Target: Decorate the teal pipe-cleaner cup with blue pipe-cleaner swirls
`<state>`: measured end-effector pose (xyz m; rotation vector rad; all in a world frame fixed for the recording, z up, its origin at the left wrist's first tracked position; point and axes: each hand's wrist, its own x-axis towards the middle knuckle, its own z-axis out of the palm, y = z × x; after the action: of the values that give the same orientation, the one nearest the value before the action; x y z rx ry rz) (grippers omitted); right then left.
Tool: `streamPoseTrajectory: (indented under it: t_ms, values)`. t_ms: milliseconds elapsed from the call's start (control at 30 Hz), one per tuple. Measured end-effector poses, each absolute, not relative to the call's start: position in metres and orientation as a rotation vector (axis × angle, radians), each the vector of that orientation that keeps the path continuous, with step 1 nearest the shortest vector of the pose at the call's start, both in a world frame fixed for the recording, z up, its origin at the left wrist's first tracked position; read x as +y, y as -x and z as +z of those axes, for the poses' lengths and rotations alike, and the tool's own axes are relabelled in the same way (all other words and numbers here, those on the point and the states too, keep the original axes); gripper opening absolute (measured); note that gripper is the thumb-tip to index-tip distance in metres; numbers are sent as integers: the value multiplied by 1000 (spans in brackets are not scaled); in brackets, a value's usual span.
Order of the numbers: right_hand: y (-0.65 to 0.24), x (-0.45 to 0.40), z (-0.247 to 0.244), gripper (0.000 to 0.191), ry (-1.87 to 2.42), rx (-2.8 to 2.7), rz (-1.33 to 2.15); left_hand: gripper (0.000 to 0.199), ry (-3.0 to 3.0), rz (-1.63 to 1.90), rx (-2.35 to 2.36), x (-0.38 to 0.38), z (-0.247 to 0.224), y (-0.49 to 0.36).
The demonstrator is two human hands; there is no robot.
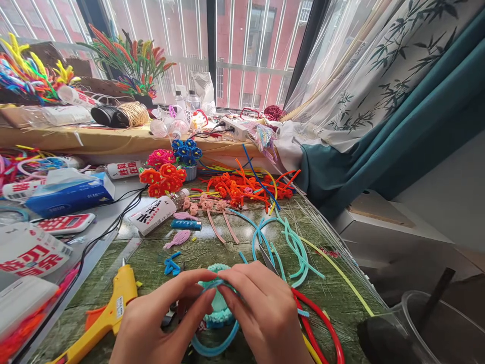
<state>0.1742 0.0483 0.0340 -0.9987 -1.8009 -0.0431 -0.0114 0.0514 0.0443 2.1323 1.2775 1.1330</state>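
My left hand (159, 316) and my right hand (263, 308) meet near the front middle of the table. Their thumbs and forefingers pinch a light blue pipe cleaner (216, 350), which loops down below the fingers. Just under the fingertips is a round turquoise fuzzy piece (220, 302), partly covered by the hands; whether they touch it I cannot tell. Beside my left hand lies a yellow glue gun (123, 296). A scissor blade (267, 259) points out beyond my right hand. Short blue pipe cleaner pieces (172, 263) lie past the left fingers.
Turquoise pipe cleaners (297, 247) and orange ones (231, 187) spread behind my hands. A white-labelled bottle (157, 212), a blue tissue pack (71, 194) and orange pipe-cleaner flowers (164, 179) stand left. Red tubing (328, 323) and a clear cup (417, 323) are at right.
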Motion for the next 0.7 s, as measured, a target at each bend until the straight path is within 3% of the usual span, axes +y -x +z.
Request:
streamPoseTrajectory:
  t_ms: [267, 533, 700]
  values:
    - [-177, 46, 35, 28, 959, -1849, -75, 15, -2232, 1212, 1321, 48, 47, 11]
    - [-175, 48, 39, 39, 920, -1874, -76, 7, -2447, 1219, 1344, 48, 45, 12]
    - [-174, 47, 30, 32, 1008, -1802, 13, 19, -2207, 1197, 1400, 47, 40, 15]
